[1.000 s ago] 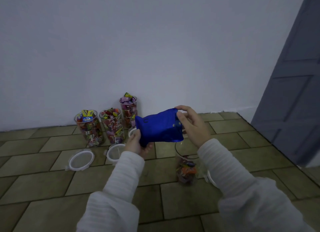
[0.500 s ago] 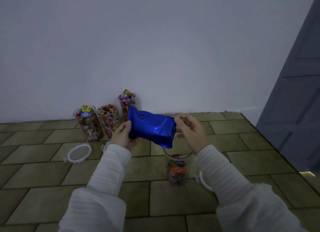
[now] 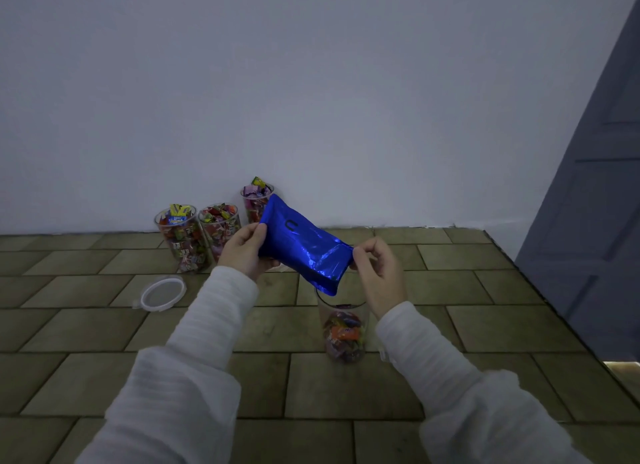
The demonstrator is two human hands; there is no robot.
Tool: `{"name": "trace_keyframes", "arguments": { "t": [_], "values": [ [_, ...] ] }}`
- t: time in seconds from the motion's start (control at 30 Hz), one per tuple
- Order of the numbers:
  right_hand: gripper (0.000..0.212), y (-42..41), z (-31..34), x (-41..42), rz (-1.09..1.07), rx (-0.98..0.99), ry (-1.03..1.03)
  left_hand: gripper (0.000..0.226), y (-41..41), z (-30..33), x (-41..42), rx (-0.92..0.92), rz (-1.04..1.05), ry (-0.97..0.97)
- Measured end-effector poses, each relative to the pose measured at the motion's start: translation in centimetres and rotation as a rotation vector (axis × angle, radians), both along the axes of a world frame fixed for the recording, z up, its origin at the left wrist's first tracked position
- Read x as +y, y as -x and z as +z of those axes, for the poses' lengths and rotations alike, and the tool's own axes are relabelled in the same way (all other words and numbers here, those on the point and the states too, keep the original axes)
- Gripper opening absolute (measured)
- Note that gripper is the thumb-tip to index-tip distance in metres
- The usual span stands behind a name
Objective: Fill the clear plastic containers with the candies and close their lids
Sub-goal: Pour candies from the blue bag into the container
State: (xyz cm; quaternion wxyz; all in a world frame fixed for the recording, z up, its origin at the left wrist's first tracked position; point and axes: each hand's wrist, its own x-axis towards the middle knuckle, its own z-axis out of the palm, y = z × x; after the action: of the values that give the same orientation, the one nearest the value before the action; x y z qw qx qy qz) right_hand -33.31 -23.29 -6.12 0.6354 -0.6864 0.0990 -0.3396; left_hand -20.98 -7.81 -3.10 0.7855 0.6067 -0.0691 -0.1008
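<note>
I see both hands on a shiny blue foil bag (image 3: pixel 301 247), tilted so its lower end hangs directly over the open mouth of a tall clear plastic container (image 3: pixel 343 325) standing on the tiled floor (image 3: pixel 86 328). My left hand (image 3: pixel 244 252) grasps the bag's raised upper end, thumb on top and fingers curled beneath. My right hand (image 3: pixel 379 273) pinches the bag's lower end at its right corner between thumb and fingertips. Inside the container a small heap of wrapped candies (image 3: pixel 343 333) fills only the bottom part; its rim is uncovered.

Beyond the container to the left, against the pale wall (image 3: pixel 311 82), three more clear containers stand close together, each heaped with candies and uncovered: the left one (image 3: pixel 178 238), the middle one (image 3: pixel 218 229) and one farther back (image 3: pixel 254 202), partly hidden by the bag. A round clear lid (image 3: pixel 161 293) lies flat on the floor left of the container, well apart from it. A grey door (image 3: pixel 595 221) rises to the container's right.
</note>
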Motion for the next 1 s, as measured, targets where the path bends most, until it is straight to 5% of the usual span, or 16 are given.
{"name": "trace_keyframes", "arguments": {
  "t": [1.0],
  "values": [
    [0.009,-0.4,-3.5,-1.7,0.048,-0.207,0.011,0.019,2.0,2.9,-0.6,-0.415,0.075,-0.229]
  ]
}}
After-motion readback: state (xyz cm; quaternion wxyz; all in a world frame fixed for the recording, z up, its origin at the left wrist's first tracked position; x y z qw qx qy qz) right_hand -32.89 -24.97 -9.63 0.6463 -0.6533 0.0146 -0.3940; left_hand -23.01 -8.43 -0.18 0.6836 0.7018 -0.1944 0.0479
